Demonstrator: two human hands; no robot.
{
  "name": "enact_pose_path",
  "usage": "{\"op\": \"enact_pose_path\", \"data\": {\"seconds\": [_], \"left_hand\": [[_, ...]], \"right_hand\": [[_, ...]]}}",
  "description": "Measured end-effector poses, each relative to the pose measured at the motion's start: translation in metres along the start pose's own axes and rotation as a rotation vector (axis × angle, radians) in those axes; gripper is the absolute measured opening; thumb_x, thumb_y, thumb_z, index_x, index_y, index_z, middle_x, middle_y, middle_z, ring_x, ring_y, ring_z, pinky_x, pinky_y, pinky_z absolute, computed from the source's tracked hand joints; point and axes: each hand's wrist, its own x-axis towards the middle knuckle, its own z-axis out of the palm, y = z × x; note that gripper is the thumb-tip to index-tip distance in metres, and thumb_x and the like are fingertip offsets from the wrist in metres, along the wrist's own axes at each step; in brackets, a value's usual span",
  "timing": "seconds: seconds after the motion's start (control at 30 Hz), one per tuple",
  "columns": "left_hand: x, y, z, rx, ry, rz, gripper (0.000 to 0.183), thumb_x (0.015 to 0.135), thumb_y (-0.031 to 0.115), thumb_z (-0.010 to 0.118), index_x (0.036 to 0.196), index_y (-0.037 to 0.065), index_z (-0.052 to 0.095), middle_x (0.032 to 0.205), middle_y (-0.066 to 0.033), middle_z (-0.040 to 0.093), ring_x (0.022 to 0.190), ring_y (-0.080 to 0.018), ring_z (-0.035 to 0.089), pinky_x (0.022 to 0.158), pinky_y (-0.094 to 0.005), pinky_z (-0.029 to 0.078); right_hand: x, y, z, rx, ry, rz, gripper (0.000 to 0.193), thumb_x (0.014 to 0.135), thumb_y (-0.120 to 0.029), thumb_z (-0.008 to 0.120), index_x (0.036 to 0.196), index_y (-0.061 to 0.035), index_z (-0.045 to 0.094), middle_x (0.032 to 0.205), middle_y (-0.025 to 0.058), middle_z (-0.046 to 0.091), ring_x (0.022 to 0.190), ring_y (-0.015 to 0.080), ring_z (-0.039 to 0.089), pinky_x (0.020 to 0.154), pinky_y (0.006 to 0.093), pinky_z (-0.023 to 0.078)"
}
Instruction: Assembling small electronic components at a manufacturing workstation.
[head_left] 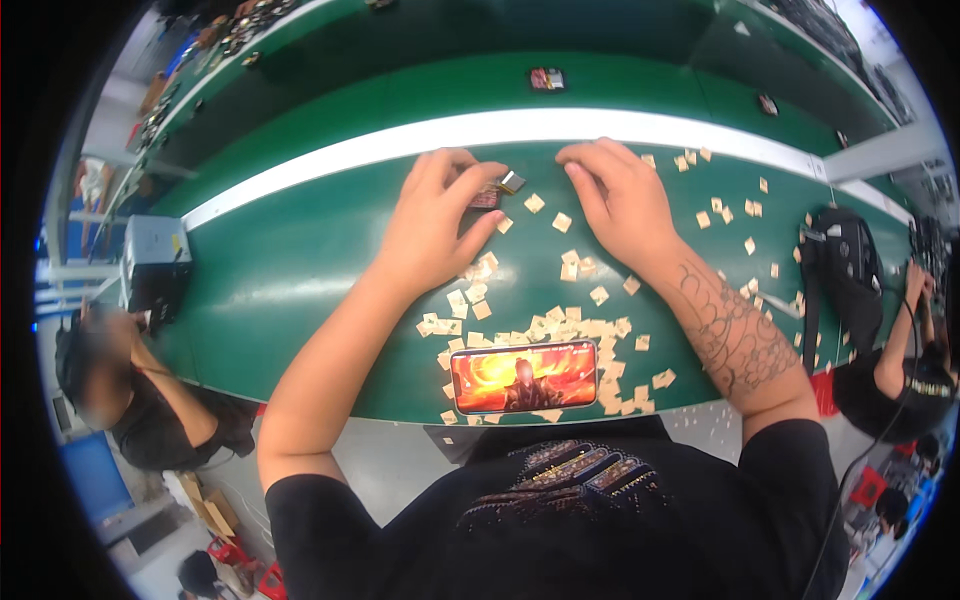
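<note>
— Pinched in the left hand's (432,222) grip is 1 small dark part (487,198), beyond the phone (524,376) on the green desk (300,270).

— And the right hand (617,195)?

— Curled fingers are pressed down; nothing is seen held. Tan squares (560,325) are scattered around the phone.

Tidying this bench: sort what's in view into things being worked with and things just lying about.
In use:
left hand holding a small dark part with a metal tab
right hand pressing on the green belt
small tan squares

Lying about:
phone with lit screen
grey box
black bag
small dark item on the far belt
</note>
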Motion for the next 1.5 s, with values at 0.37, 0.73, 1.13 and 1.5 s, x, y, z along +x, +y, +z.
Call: {"op": "enact_pose_path", "data": {"seconds": [0.37,0.73,1.13,1.5], "left_hand": [[-0.012,-0.01,-0.007,-0.119,-0.045,-0.01,0.049,0.079,0.007,0.087,0.124,0.005,0.068,0.104,-0.0119,0.061,0.099,-0.0313,0.062,0.09,-0.0396,0.051],[-0.018,-0.01,0.0,-0.114,-0.017,0.027,0.048,0.079,0.017,0.091,0.122,0.009,0.068,0.106,-0.0063,0.061,0.096,-0.0256,0.06,0.095,-0.0394,0.043],[-0.014,-0.003,-0.007,-0.13,-0.064,-0.025,0.044,0.076,0.022,0.093,0.109,0.011,0.066,0.102,-0.005,0.063,0.103,-0.0284,0.062,0.091,-0.0407,0.043],[-0.014,-0.01,-0.014,-0.18,-0.069,0.059,0.073,0.069,0.011,0.094,0.133,0.007,0.06,0.116,-0.0114,0.062,0.108,-0.032,0.06,0.101,-0.0417,0.046]], "right_hand": [[-0.007,-0.002,0.009,-0.072,0.071,-0.14,0.016,0.099,-0.005,0.07,0.114,-0.0082,0.074,0.098,0.0097,0.064,0.083,0.0312,0.069,0.073,0.0395,0.057],[-0.008,-0.018,0.008,0.133,-0.149,-0.116,0.022,0.097,-0.005,0.071,0.118,-0.0081,0.075,0.093,0.0091,0.061,0.076,0.0252,0.063,0.07,0.0364,0.053],[-0.003,-0.05,-0.008,-0.036,-0.303,-0.117,0.015,0.092,0.0,0.077,0.106,-0.0022,0.071,0.093,0.0102,0.068,0.08,0.0243,0.072,0.066,0.0331,0.059],[-0.002,-0.03,0.011,0.239,-0.295,-0.13,0.019,0.096,0.001,0.069,0.113,-0.0036,0.073,0.096,0.0093,0.063,0.077,0.0227,0.064,0.068,0.0335,0.053]]}}
